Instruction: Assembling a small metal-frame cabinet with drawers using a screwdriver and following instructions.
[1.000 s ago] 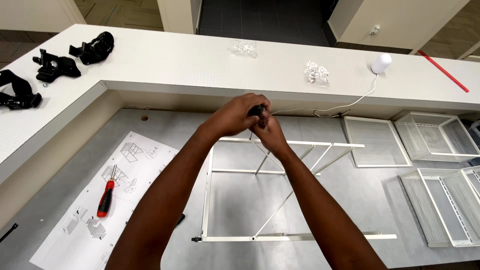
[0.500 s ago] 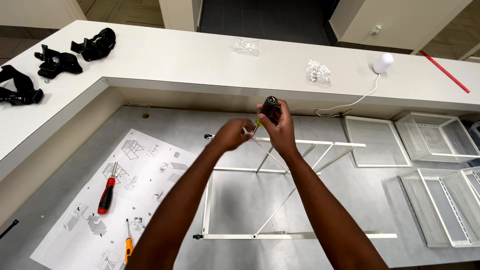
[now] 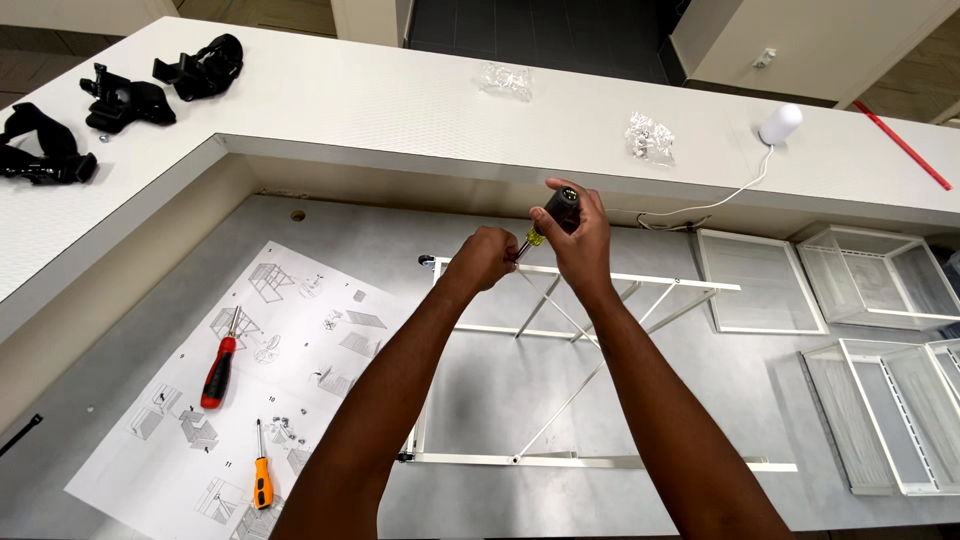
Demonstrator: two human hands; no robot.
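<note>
Orange-handled, a small screwdriver (image 3: 262,482) lies nearest on the instruction sheet (image 3: 250,390), with a red-handled screwdriver (image 3: 219,371) just beyond it. Past them a white metal frame (image 3: 560,400) lies on the grey floor. Over its far rail the left hand (image 3: 487,257) has its fingers closed at the tip of a black-and-yellow screwdriver (image 3: 548,220), whose handle the right hand (image 3: 580,245) grips with fingers wrapped tight. Farthest, black straps (image 3: 120,100) and plastic bags (image 3: 650,138) sit on the white surface (image 3: 400,110).
</note>
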